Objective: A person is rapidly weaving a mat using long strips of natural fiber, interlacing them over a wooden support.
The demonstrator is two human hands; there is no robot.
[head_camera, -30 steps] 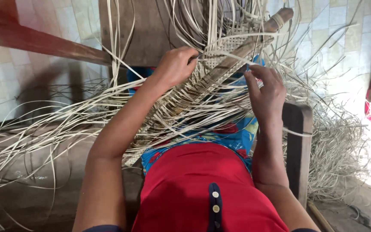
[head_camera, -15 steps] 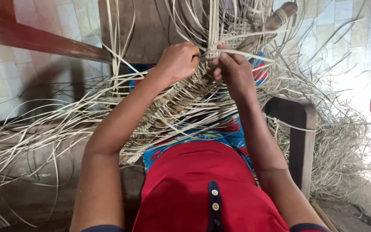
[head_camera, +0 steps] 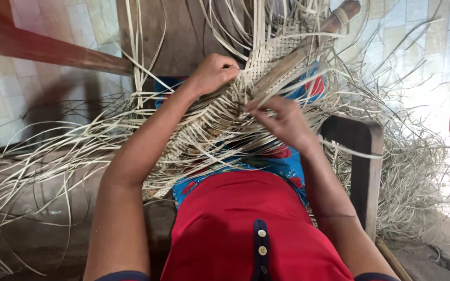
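A: Pale cane strips, flat and thin, make up the woven panel (head_camera: 277, 57) lying across the person's lap. Position?

B: Panel runs from centre toward 1 o'clock, slanted. The finished checker weave sits at its upper end; loose strips (head_camera: 53, 161) fan out from it toward 9 o'clock and 3 o'clock, hanging over the lap and down toward the floor.

A: Left hand (head_camera: 212, 73)?

B: Closed into a fist at 12 o'clock of centre, knuckles up, pressed on the left edge of the weave. It looks clamped on a few strips; exactly which ones, cannot tell.

A: Right hand (head_camera: 285, 122)?

B: Just right of centre, below the left hand, near it but apart. Fingers curled, thumb and fingertips pinched on strips at the edge of the weave.

A: Anything under the panel?

B: A wooden pole (head_camera: 308, 47) lies along the panel's right edge, its end with a binding pointing to 1 o'clock. Touching the weave.

A: Surroundings?

B: Red shirt (head_camera: 235, 224) with buttons at 6 o'clock, blue patterned cloth (head_camera: 282, 164) on the lap above it. Dark wooden chair arm (head_camera: 363, 156) at 4 o'clock. Reddish wooden beam (head_camera: 42, 47) at 10 o'clock. Tiled floor (head_camera: 412, 47) at 2 o'clock.
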